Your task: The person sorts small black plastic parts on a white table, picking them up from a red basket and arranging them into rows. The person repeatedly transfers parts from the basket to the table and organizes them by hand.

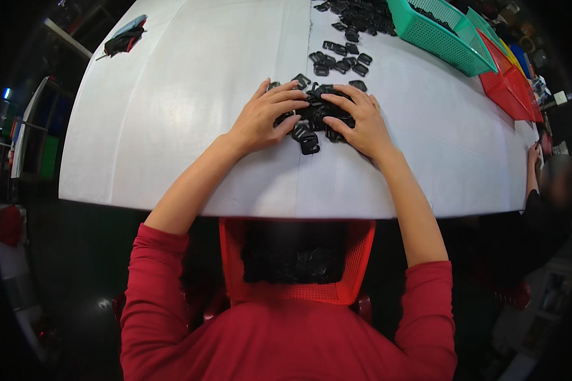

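Note:
Both my hands rest on a heap of small black plastic buckles (pixel 316 113) on the white table, one at each side of it. The fingers of my left hand (pixel 264 117) are spread and bent over the heap's left side. From the right, my right hand (pixel 360 122) reaches over it, fingers apart and thumb pointing inward. Neither hand visibly grips a single piece, though some buckles under the fingertips are hidden. A few buckles (pixel 308 143) stick out toward me between the hands. Others (pixel 357 85) lie just beyond my right fingers.
More buckles (pixel 343 62) trail to a larger pile (pixel 365 16) at the back. Green (pixel 435 39) and red baskets (pixel 505 86) stand at the far right. A red basket (pixel 232 279) with dark contents is at my lap. Dark cloth (pixel 124 41) lies far left; another person's hand (pixel 533 154) shows at right.

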Action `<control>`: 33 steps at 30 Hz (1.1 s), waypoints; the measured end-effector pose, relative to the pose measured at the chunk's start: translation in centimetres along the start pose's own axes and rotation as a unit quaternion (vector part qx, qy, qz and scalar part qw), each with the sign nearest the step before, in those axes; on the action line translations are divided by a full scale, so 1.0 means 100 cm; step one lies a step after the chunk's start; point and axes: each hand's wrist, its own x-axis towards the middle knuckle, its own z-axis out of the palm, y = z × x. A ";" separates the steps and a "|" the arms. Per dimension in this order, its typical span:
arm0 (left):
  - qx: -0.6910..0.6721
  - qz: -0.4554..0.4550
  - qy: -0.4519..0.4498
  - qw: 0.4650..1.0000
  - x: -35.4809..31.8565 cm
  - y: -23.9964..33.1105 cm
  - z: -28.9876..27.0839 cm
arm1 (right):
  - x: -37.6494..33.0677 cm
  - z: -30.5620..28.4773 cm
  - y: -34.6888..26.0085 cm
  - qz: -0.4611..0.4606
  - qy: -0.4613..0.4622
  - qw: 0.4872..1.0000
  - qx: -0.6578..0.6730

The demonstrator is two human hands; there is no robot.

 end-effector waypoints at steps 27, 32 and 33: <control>0.011 -0.029 0.109 0.994 -0.066 0.086 0.016 | -0.072 -0.035 -0.036 0.164 0.108 0.980 -0.041; 0.008 -0.033 0.143 0.989 -0.068 0.082 0.018 | -0.058 -0.044 0.001 0.235 0.042 0.971 -0.017; 0.000 -0.033 0.149 0.988 -0.068 0.082 0.017 | -0.057 -0.042 0.005 0.204 0.041 0.977 -0.051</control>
